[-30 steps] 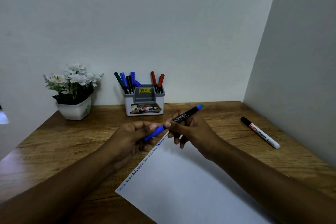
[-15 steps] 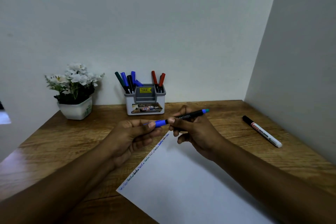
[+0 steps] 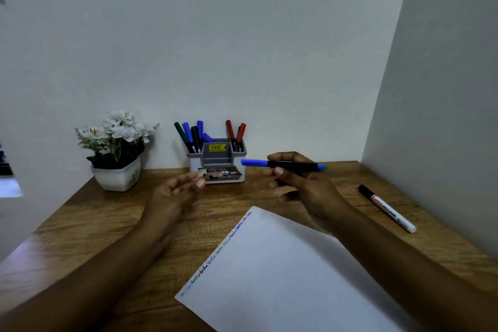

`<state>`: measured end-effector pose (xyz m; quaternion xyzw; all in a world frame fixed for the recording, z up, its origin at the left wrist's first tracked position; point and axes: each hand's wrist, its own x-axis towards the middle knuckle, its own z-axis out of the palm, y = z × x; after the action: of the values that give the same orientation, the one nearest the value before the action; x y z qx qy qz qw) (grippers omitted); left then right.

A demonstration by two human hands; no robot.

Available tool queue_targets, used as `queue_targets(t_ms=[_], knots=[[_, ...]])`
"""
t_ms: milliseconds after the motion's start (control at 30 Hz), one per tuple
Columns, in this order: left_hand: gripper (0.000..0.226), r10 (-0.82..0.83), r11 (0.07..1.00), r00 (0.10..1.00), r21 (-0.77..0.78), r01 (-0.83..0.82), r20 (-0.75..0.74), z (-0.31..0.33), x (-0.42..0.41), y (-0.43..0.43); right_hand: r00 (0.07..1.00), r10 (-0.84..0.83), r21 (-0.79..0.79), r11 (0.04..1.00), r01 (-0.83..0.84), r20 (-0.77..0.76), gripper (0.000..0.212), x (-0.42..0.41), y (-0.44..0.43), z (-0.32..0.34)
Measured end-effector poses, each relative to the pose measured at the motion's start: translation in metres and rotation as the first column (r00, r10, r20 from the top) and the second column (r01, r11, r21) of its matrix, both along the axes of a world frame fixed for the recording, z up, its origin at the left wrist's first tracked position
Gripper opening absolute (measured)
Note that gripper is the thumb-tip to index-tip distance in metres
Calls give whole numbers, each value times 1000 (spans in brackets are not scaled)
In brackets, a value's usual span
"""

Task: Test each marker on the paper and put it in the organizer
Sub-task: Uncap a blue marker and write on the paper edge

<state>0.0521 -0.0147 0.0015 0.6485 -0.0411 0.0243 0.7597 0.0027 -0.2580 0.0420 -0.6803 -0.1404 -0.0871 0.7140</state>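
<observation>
**One black-barrelled marker with a blue cap (image 3: pixel 296 165) poised beside the grey-and-white plastic desk organizer (image 3: pixel 217 160)**

It lies level in the air just right of the organizer, cap end pointing toward it. The right hand (image 3: pixel 304 183) pinches the barrel between thumb and fingers. The left hand (image 3: pixel 175 194) hangs above the table with loose fingers and grips nothing.

With the cap on, the step in hand looks like stowing. To do it well, tip the marker upright first and then lower it, rather than push it in sideways. The left compartment is crowded with green, blue and black markers (image 3: pixel 191 135). The right one, holding two red markers (image 3: pixel 234 133), seems to offer more room.

The pale back wall (image 3: pixel 242 62) stands close behind the organizer, so the approach is best made from the front and above. The white sheet of paper (image 3: pixel 283 277), with handwriting along its left edge, lies nearer the person and out of the path. A white whiteboard marker with a black cap (image 3: pixel 386 209) lies on the brown wooden table (image 3: pixel 80 224), well apart to the right, near the side wall (image 3: pixel 444 116)
</observation>
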Motion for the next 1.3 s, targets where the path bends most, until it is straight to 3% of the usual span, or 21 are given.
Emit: queue_targets(t_ms=[133, 267, 400, 567, 667, 800, 967, 1067, 1167, 1233, 1300], knots=[[73, 98, 987, 995, 124, -98, -1, -7, 24, 3, 996, -56, -75, 995, 61, 67, 28, 18, -12, 9], [89, 122, 947, 991, 291, -135, 61, -9, 52, -7, 999, -15, -328, 944, 31, 51, 51, 52, -13, 25], [99, 134, 924, 986, 347, -161, 99, -11, 80, -13, 969, -144, -311, 929, 202, 201, 29, 87, -4, 42], [91, 120, 884, 973, 425, -195, 196, -20, 95, -18, 915, -295, -215, 909, 358, 274, 14, 134, 12, 41], [86, 149, 857, 960, 454, -245, 237, -25, 102, -18, 897, -317, -236, 888, 394, 308, 32, 154, 22, 39], [81, 177, 818, 949, 497, -289, 261, -30, 108, -17, 906, -367, -135, 907, 399, 211, 48, 171, 31, 32], [75, 174, 792, 946, 532, -300, 274, -31, 110, -18, 887, -443, -378, 806, 457, 128, 31, 183, 36, 7], [74, 172, 787, 945, 539, -301, 277, -31, 111, -18, 910, -403, -445, 800, 404, 102, 38, 182, 40, -5], [76, 173, 780, 945, 548, -303, 277, -31, 111, -17, 866, -475, -398, 772, 496, 157, 59, 183, 40, -3], [77, 173, 776, 946, 553, -302, 273, -31, 111, -17, 832, -497, -364, 748, 555, 249, 64, 184, 36, 2], [76, 175, 772, 946, 559, -303, 272, -32, 112, -17, 818, -433, -432, 699, 570, 379, 65, 184, 30, 5]])
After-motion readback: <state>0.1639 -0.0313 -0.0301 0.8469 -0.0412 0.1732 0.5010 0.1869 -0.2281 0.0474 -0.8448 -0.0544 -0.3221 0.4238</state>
